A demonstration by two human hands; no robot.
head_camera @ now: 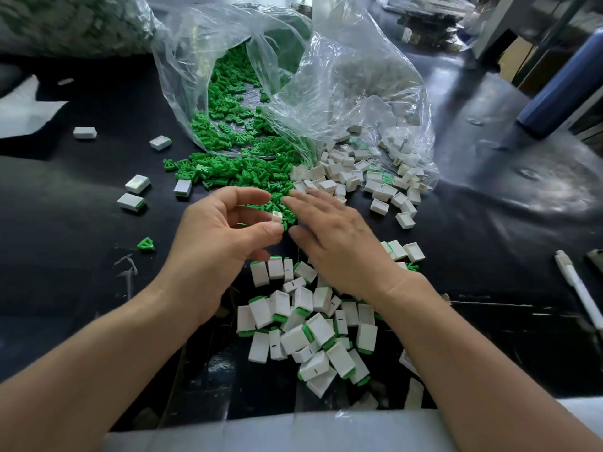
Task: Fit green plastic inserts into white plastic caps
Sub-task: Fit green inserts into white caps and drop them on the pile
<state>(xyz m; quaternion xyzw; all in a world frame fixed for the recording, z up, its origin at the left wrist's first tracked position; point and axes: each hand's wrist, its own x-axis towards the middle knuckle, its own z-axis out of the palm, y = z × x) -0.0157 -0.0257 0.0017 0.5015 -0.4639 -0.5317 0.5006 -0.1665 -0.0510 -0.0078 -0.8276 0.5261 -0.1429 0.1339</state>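
Note:
My left hand (222, 233) pinches a small white cap (276, 217) between thumb and fingertips, just over the near edge of the green insert pile (235, 172). My right hand (329, 236) lies palm down beside it with fingers stretched toward the green inserts and holds nothing that I can see. Loose white caps (342, 177) spill from a clear bag to the right of the inserts. A heap of assembled caps with green inserts (313, 324) lies between my forearms, near the table's front edge.
Two clear plastic bags (293, 76) lie open at the back on the black table (65, 256). Stray assembled caps (137, 184) and a single green insert (146, 244) lie to the left. At right are a white pen (580, 288) and a blue bottle (564, 89).

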